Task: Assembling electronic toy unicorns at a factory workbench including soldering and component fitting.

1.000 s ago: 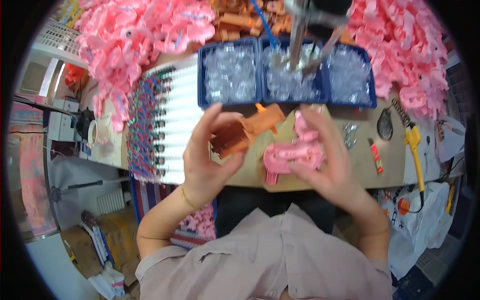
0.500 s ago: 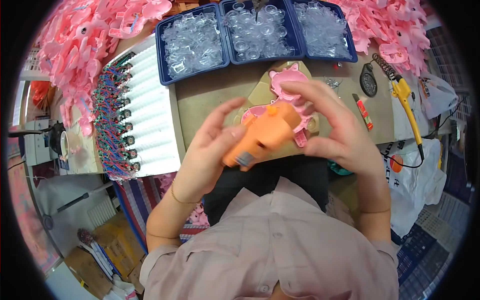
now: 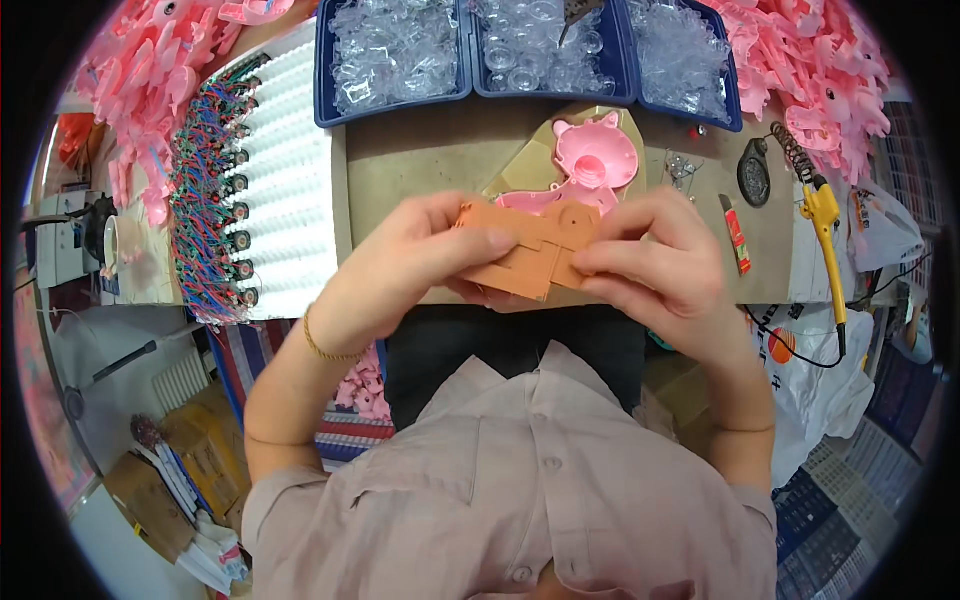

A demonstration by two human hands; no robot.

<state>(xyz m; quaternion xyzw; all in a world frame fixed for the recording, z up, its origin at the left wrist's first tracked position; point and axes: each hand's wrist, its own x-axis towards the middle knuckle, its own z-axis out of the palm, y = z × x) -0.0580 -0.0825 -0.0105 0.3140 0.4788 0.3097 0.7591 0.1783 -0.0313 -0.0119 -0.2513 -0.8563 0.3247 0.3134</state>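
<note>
- Both hands, left point(image 3: 400, 270) and right point(image 3: 655, 265), pinching the orange housing piece point(image 3: 530, 250) over the bench edge.
- Pink pig shell point(image 3: 590, 160) lies just behind it, apparently not yet joined.
- Clear parts untouched in blue trays point(image 3: 470, 50).

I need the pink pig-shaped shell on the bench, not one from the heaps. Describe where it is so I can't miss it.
Start at the row of blue trays of clear parts along the back of the bench. Just in front of the middle tray, a tan sheet lies on the brown benchtop. The pink pig-shaped shell lies on it alone, just beyond the orange plastic part held by the left hand and right hand, unlike those piled in the corner heaps.
</note>
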